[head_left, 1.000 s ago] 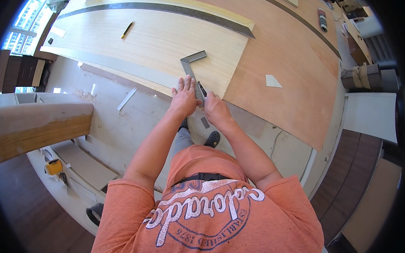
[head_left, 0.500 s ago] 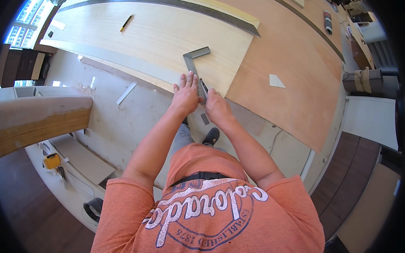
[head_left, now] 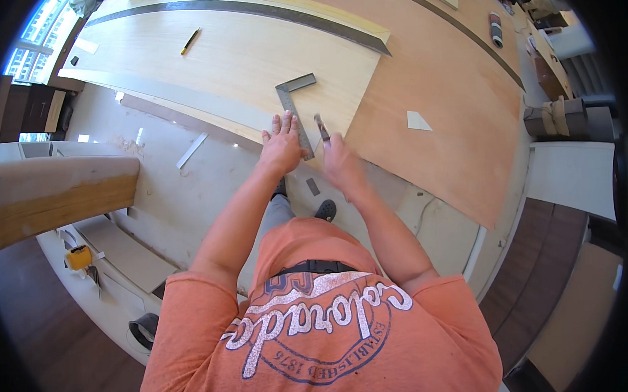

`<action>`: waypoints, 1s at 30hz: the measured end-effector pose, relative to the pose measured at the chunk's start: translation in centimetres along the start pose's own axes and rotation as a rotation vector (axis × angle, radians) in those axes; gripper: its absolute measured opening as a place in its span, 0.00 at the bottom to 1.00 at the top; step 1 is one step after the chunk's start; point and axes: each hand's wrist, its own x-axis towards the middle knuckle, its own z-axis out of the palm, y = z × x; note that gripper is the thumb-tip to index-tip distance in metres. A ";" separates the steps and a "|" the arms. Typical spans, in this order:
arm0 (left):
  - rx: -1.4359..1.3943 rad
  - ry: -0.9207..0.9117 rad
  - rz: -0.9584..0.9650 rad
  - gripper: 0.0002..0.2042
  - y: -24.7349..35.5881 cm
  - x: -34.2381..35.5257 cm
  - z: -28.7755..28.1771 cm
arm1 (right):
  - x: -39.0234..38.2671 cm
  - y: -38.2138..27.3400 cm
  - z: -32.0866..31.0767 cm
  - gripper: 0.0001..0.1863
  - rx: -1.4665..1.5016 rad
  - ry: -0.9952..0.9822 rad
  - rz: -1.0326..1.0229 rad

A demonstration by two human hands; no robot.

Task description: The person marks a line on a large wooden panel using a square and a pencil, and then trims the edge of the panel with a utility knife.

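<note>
My left hand (head_left: pixel 280 146) lies flat over the blade of a metal try square (head_left: pixel 288 100), its fingers spread and pressing it down. The square rests near the close edge of a pale wood veneer sheet (head_left: pixel 233 71), with its stock on the far side. Just right of the blade, my right hand (head_left: pixel 342 164) is closed around a slim dark knife (head_left: pixel 323 128), which looks like a utility knife. Its upper end sticks out beyond the fist, slightly smeared by motion. The knife stands apart from the square's blade.
A yellow-and-black cutter (head_left: pixel 190 41) lies farther left on the veneer, before a long dark metal straightedge (head_left: pixel 252 10). On the brown board (head_left: pixel 430 164) at right is a white offcut (head_left: pixel 418 121). A yellow tape measure (head_left: pixel 79 257) sits at lower left.
My right hand has moved slightly right, away from the square's blade, and the knife has come with it. My left hand still presses the square. The whole view has shifted a little.
</note>
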 end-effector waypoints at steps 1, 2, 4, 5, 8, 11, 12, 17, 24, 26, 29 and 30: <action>0.006 -0.004 -0.004 0.46 0.1 -0.2 -0.1 | 1.0 -0.8 -1.0 0.13 0.011 0.012 0.064; 0.009 0.001 0.002 0.46 0.1 -0.2 -0.2 | 2.4 -1.5 -1.9 0.14 0.022 0.023 0.125; 0.032 -0.017 -0.005 0.46 0.2 0.1 -0.2 | 5.5 -0.2 -1.2 0.15 0.046 0.083 0.157; 0.039 -0.012 0.003 0.46 0.2 0.3 -0.1 | 7.0 0.5 -0.5 0.17 0.073 0.127 0.185; 0.033 -0.018 0.052 0.47 0.1 0.4 0.1 | 9.9 2.2 0.1 0.16 0.107 0.172 0.244; 0.019 -0.012 0.057 0.46 0.0 0.4 0.0 | 11.1 2.4 0.0 0.15 0.052 0.288 0.140; 0.014 -0.014 0.050 0.46 0.1 0.3 -0.2 | 11.2 2.5 0.1 0.15 0.049 0.300 0.150; 0.025 -0.011 0.055 0.46 -0.4 0.4 0.0 | 11.6 2.0 -0.7 0.14 0.085 0.313 0.227; 0.047 -0.047 0.066 0.46 -0.3 0.5 0.1 | 13.4 3.3 -0.6 0.13 0.294 0.435 0.496; 0.056 -0.066 0.067 0.46 -0.4 0.5 0.1 | 13.9 3.2 -0.8 0.14 0.228 0.426 0.476; 0.058 -0.050 0.086 0.46 -0.2 0.8 0.2 | 14.1 3.2 -1.1 0.15 0.166 0.513 0.390; 0.047 -0.049 0.084 0.46 -0.2 0.8 0.1 | 13.8 3.0 -1.1 0.15 0.167 0.510 0.395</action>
